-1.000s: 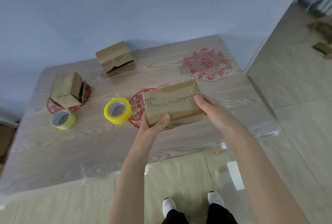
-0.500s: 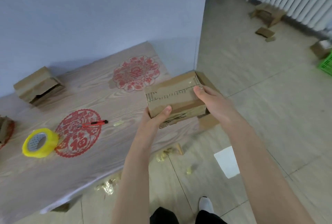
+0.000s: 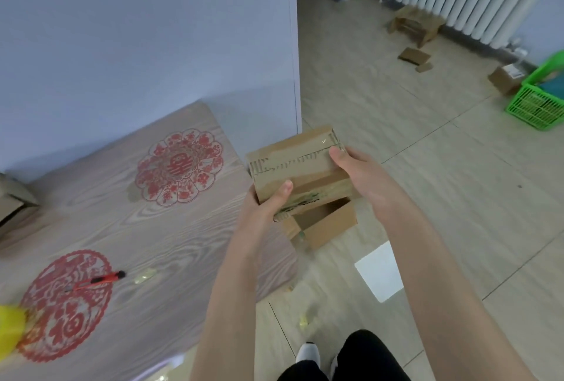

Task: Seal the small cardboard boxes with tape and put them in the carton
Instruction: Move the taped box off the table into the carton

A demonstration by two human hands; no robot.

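Held in air between both hands: small cardboard box (image 3: pixel 296 166), clear tape across top, past right end of table (image 3: pixel 152 228), directly above open carton (image 3: pixel 328 226) on floor. Near-left corner gripped by left hand (image 3: pixel 264 208), thumb on top face. Right end clamped by right hand (image 3: pixel 358 177), thumb on top edge. On table: red utility knife (image 3: pixel 97 280), yellow tape roll (image 3: pixel 10 328) at left frame edge, second box (image 3: pixel 13 209) far left. Far right on floor: green basket (image 3: pixel 540 99).
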